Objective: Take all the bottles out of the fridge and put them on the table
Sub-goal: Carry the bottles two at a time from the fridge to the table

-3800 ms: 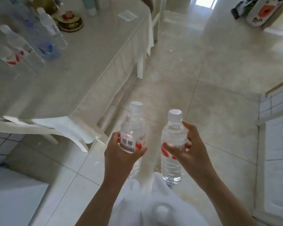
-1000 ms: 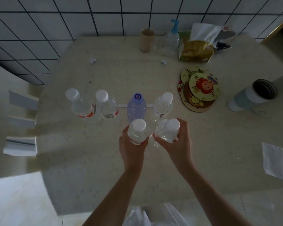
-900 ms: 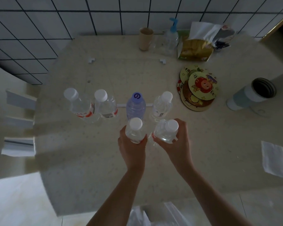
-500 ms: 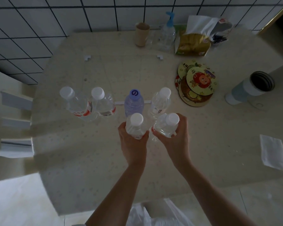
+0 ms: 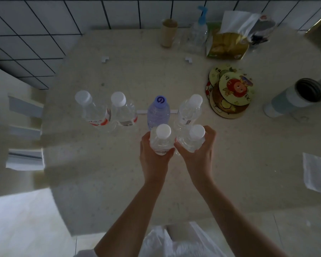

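Note:
I look straight down on the beige table (image 5: 119, 173). My left hand (image 5: 153, 158) grips a clear white-capped bottle (image 5: 160, 139), and my right hand (image 5: 198, 156) grips another clear white-capped bottle (image 5: 192, 140) right beside it. Both bottles are upright, just in front of a row of several bottles standing on the table: two red-labelled ones (image 5: 93, 110) (image 5: 123, 111), a blue-capped one (image 5: 158, 112) and a clear one (image 5: 190, 111). Whether the held bottles touch the table is hidden by my hands.
Cartoon coasters (image 5: 230, 91) lie right of the row, and a grey-blue open flask (image 5: 295, 98) stands further right. A paper cup (image 5: 168, 33), pump bottle (image 5: 198, 34) and tissue pack (image 5: 228, 45) stand by the tiled wall. A white paper (image 5: 316, 175) lies at the right edge.
I carried the two bottles from the floor area to the table. Over the last second both hands moved them slightly forward, closer to the standing row.

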A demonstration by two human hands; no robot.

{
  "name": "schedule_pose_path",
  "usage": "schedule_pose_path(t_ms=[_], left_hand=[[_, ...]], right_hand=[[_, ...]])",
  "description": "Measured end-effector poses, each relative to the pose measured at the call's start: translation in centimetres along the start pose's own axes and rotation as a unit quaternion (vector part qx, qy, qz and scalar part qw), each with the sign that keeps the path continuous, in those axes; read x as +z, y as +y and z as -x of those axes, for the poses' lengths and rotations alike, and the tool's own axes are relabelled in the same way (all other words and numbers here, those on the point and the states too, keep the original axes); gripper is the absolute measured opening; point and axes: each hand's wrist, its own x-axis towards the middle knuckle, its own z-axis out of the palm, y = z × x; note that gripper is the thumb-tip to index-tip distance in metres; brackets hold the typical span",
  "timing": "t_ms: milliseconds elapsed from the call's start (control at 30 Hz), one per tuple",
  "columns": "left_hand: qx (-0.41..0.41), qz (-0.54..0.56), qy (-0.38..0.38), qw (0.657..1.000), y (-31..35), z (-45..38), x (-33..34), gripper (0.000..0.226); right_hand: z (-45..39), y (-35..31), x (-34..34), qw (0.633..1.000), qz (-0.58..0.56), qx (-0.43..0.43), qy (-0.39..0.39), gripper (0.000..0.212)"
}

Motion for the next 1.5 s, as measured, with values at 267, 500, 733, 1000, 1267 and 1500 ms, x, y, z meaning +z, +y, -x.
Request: schedule_pose_path(t_ms=[267,500,733,1000,1267,1500], left_hand=[[0.014,0.003,-0.040,0.999,-0.7,0.3,-1.1,0.078],[0.006,0.028,-0.008,1.000,-1.2,2.2,-3.0,0.053],[0.057,-0.030,0.000,0.998,-2.0,10.0,-3.9,0.047],[-0.057,0.001,0.092,0.994,-5.1,25.7,-6.2,0.028],[-0.072,-0.064,0.190,0.977,-9.0,36.1,-10.9,0.027],[-0.123,-0.040,0.285,0.950,-13.2,42.2,-18.2,0.028]], right_hand=[[-0.2,0.5,-0.5,0.999,0.009,0.004,-0.041,0.074],[0.7,1.6,-2.8,0.992,0.046,0.030,-0.110,0.072],[4.1,3.4,-7.2,0.978,0.075,0.005,-0.192,0.053],[11.7,4.7,-12.6,0.926,0.116,-0.082,-0.349,0.031],[21.4,3.5,-14.3,0.837,0.131,-0.146,-0.510,0.020],[31.4,1.5,-10.4,0.730,0.173,-0.191,-0.633,0.021]])
